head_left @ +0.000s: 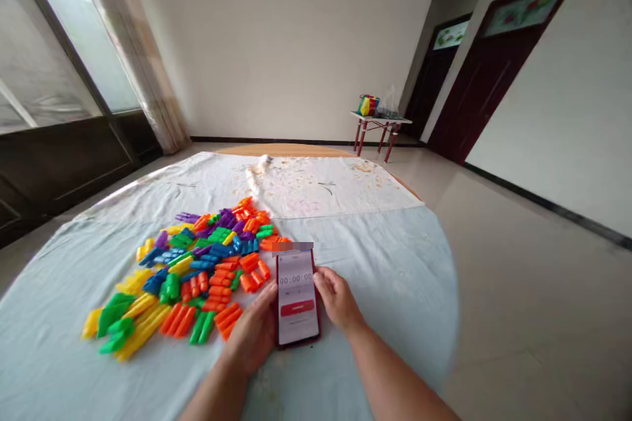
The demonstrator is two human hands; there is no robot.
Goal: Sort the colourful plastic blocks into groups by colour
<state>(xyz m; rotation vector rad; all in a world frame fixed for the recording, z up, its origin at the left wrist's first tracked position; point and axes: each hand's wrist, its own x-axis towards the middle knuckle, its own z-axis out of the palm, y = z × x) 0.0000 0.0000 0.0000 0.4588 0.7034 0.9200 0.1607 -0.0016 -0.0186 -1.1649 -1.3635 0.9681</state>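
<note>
A smartphone is held upright above the near part of the table, its lit screen facing me with a row of zeros and a red button. My left hand grips the phone's left edge. On the opposite edge, my right hand holds it with fingers curled around the side. Just left of the phone spreads a pile of plastic building pieces in orange, green, blue, yellow and purple. Several orange pieces lie close to my left hand.
The round table is covered by a pale cloth, with a flowered cloth over its far part. Against the back wall, a small table carries a colourful bag and a clear plastic bag. A curtained window stands at left, dark red doors at right.
</note>
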